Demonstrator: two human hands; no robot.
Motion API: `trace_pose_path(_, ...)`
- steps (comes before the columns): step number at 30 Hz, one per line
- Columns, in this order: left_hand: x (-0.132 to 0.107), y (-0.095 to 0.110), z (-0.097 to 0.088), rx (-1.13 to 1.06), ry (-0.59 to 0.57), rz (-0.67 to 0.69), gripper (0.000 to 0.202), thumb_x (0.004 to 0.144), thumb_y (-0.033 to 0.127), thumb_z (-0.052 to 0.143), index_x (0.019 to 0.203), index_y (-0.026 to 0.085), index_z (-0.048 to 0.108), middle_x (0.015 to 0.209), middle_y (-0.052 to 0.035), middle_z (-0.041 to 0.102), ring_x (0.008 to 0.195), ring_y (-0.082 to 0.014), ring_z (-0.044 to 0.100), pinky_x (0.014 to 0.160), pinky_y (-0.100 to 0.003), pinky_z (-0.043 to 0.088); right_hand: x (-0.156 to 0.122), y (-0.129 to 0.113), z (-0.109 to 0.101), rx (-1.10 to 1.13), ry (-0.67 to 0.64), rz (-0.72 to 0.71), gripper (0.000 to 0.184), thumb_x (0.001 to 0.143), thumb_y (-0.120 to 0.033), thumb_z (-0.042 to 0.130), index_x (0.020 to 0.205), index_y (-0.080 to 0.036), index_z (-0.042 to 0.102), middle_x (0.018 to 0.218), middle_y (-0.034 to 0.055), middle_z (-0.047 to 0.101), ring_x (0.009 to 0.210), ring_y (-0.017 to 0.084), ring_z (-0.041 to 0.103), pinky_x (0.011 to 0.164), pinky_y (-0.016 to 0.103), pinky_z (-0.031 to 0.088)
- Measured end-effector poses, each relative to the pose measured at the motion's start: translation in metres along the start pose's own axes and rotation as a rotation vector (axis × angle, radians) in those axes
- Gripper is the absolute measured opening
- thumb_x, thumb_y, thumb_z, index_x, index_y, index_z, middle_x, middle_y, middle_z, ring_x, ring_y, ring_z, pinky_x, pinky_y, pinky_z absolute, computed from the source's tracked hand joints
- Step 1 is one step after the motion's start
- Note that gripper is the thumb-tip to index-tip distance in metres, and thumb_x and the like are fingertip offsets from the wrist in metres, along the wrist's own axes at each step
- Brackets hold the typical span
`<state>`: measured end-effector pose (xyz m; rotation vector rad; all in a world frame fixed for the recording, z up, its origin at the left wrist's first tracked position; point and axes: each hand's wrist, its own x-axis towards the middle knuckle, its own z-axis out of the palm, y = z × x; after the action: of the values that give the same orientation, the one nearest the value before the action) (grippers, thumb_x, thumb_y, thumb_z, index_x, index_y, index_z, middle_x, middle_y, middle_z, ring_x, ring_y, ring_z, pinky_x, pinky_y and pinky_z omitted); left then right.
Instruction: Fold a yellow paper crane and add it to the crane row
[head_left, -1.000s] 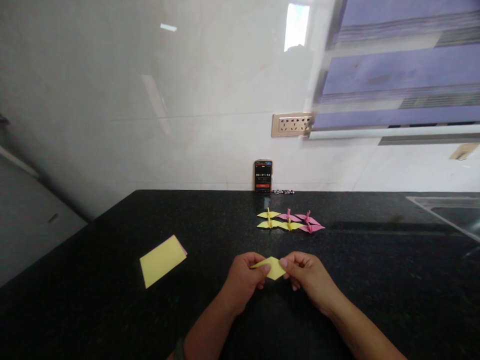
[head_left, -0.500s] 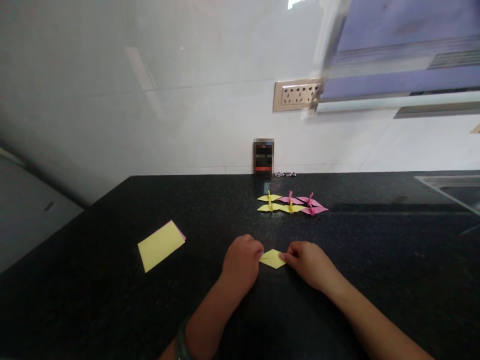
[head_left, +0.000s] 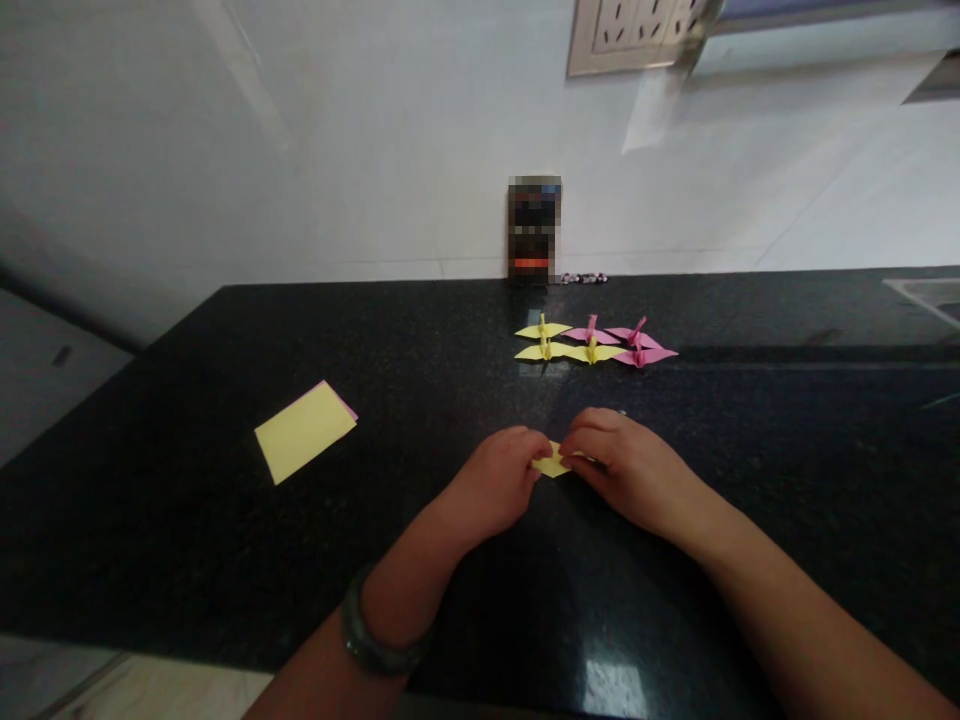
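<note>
A small folded piece of yellow paper (head_left: pixel 553 463) lies between my hands on the dark countertop (head_left: pixel 480 620). My left hand (head_left: pixel 504 478) pinches its left end, with a dark bangle on that wrist. At the right end, the fingers and thumb of my right hand (head_left: pixel 626 462) close on the paper and cover part of it. Beyond my hands, several folded paper cranes stand in two rows; a yellow crane (head_left: pixel 545 349) is at the left and a pink crane (head_left: pixel 641 355) at the right.
Flat yellow sheets (head_left: pixel 306 432) with a pink edge beneath lie to the left. A blurred-out dark upright object (head_left: pixel 533 232) leans by the wall, beside a beaded strand (head_left: pixel 585 279). A socket panel (head_left: pixel 637 38) is on the wall. A sink edge (head_left: pixel 919 302) shows at far right.
The view has tipped downward, so the wall things sit higher in the picture. My hands have come closer together, and my right fingers now cover more of the yellow paper.
</note>
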<state>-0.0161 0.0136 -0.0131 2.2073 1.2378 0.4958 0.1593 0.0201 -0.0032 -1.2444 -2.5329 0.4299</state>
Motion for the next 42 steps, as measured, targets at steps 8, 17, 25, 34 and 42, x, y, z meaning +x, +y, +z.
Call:
trace_pose_path(8,0.0,0.002,0.0,-0.055,0.006,-0.049,0.022,0.066,0.004,0.046,0.081,0.019,0.05,0.081,0.0006,0.054,0.078,-0.0145,0.052,0.072,-0.028,0.041,0.001,-0.002,0.003,-0.002,-0.101,-0.034,0.015,0.081,-0.018,0.048,0.079,-0.018,0.062,0.08,0.0041,0.054,0.078,0.014,0.051,0.072,0.024,0.038)
trace_pose_path(17,0.0,-0.001,0.002,0.043,0.004,-0.034,0.012,0.069,0.011,0.051,0.079,0.018,0.055,0.081,-0.0007,0.053,0.078,-0.0144,0.051,0.072,-0.028,0.041,0.002,-0.004,0.001,-0.044,-0.141,-0.022,0.017,0.08,-0.012,0.045,0.082,-0.018,0.06,0.082,0.0035,0.054,0.075,0.013,0.052,0.067,0.022,0.038)
trace_pose_path(25,0.002,0.001,0.008,0.144,0.007,0.004,0.019,0.077,0.011,0.041,0.071,0.017,0.059,0.08,-0.0023,0.053,0.078,-0.0141,0.051,0.073,-0.028,0.04,0.001,-0.006,0.003,-0.049,-0.15,0.028,0.018,0.082,-0.014,0.043,0.081,-0.018,0.06,0.085,0.0039,0.052,0.074,0.013,0.052,0.068,0.023,0.038)
trace_pose_path(34,0.002,-0.002,0.012,0.154,0.011,-0.001,0.021,0.076,0.008,0.039,0.071,0.016,0.057,0.079,-0.0028,0.051,0.078,-0.0145,0.049,0.072,-0.028,0.04,0.0,-0.006,0.008,0.029,-0.092,0.11,0.018,0.082,-0.016,0.044,0.079,-0.016,0.061,0.085,0.0047,0.052,0.074,0.013,0.052,0.069,0.024,0.04)
trace_pose_path(42,0.001,-0.004,0.016,0.138,0.042,-0.031,0.019,0.077,0.01,0.039,0.071,0.015,0.056,0.083,-0.0035,0.048,0.077,-0.0139,0.046,0.07,-0.027,0.04,0.001,-0.009,0.009,0.06,-0.075,0.164,0.018,0.081,-0.02,0.046,0.073,-0.016,0.062,0.084,0.0045,0.052,0.073,0.013,0.053,0.069,0.024,0.039)
